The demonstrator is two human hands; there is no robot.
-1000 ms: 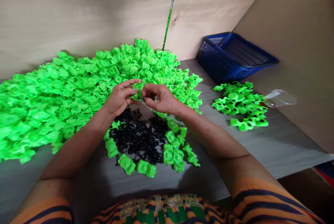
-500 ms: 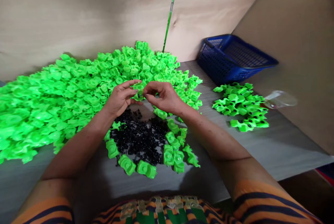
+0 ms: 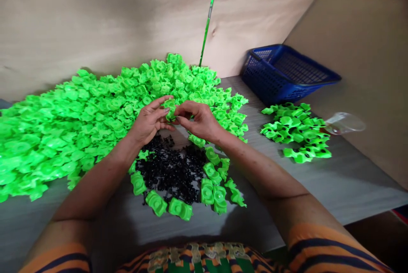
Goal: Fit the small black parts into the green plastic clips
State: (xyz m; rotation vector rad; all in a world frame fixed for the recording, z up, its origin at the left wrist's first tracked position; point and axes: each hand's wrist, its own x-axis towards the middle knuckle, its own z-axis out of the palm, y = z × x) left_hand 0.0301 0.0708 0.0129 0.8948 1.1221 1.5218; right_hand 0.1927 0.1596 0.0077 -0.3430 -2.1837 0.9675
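Note:
Above the pile of small black wheel axles [image 3: 172, 171], my left hand [image 3: 148, 122] grips a bright green plastic toy car body [image 3: 170, 107] between thumb and fingers. The body is tilted up, with its hollow side partly turned to me. My right hand [image 3: 199, 120] is pinched closed at the body's right edge, thumb against forefinger. A tiny dark bit shows by those fingertips, but what they hold is mostly hidden. Several loose green car bodies [image 3: 180, 208] lie around the front and right of the axles.
A large heap of green car bodies [image 3: 79, 116] covers the table's left and back. On the right lie green bodies with black wheels [image 3: 295, 128], beside a clear plastic cup [image 3: 346, 123] on its side. Behind them stands a blue basket [image 3: 270, 82]. A thin green stick [image 3: 205, 31] rises behind the heap.
Both hands stay at the same green car body, which has turned slightly between the fingers. The whole view has shifted a little; the piles look the same.

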